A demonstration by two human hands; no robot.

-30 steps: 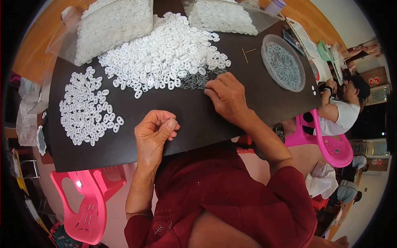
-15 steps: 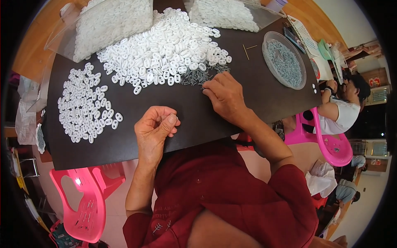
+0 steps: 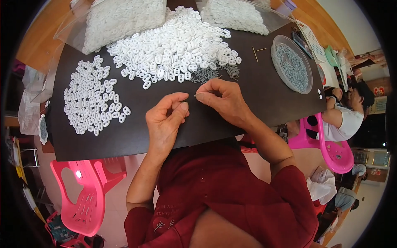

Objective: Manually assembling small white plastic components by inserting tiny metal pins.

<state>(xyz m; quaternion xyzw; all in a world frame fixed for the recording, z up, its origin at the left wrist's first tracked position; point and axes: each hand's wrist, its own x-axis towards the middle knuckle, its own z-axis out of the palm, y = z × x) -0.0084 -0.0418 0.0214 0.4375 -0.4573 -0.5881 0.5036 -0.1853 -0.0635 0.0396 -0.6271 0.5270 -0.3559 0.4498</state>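
My left hand (image 3: 166, 124) is closed over the table, thumb pressed on the fingers; whatever it may hold is hidden. Close to its fingertips, my right hand (image 3: 225, 101) pinches a tiny grey pin (image 3: 195, 96) between thumb and forefinger, only its tip showing. The two hands are a small gap apart. Beyond them lies a small heap of grey pins (image 3: 204, 75), against the near edge of a large mound of white oval pieces (image 3: 171, 43), each with two holes. More white oval pieces (image 3: 89, 97) are spread flat at the left.
Clear bags of white pieces (image 3: 124, 25) stand along the far side. At the right, a round clear dish (image 3: 304, 90) holds many grey pins; two thin brass-coloured rods (image 3: 255, 54) lie beside it. Another person (image 3: 343, 115) sits at the right. A pink chair (image 3: 89, 202) stands at the left.
My right hand has left the heap of grey pins and come nearer, toward my left hand. The left hand has lifted slightly toward it. The whole view has shifted a little.
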